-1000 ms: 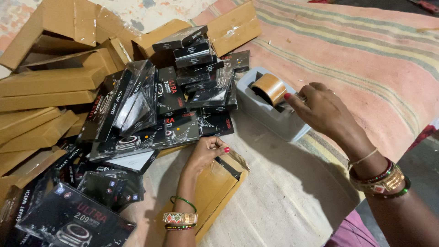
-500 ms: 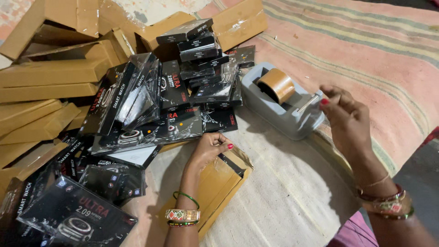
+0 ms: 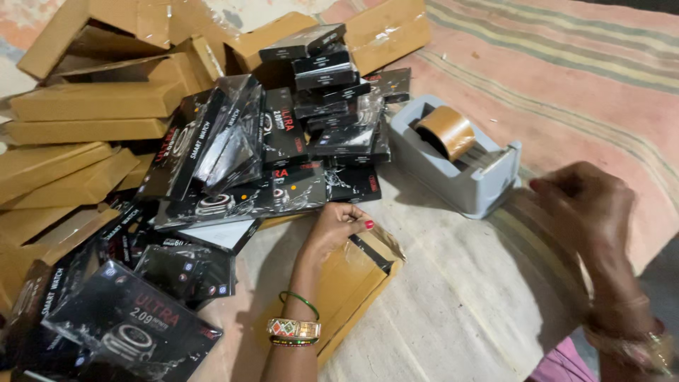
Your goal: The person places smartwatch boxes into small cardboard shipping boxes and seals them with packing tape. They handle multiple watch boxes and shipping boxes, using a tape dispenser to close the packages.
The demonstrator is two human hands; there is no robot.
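Item: flat brown cardboard box (image 3: 353, 283) on the pale cloth (image 3: 460, 311), its open end toward the heap of black product boxes (image 3: 247, 163). Open room: bare cloth to the right and below; the heap crowds the left. Our left hand (image 3: 336, 226) rests on the box's top edge, fingers curled narrow. Our right hand (image 3: 587, 212), blurred, sits just beside the grey tape dispenser (image 3: 460, 177); we cannot tell its finger spread. 1 brown tape roll (image 3: 445, 131) sits in the dispenser
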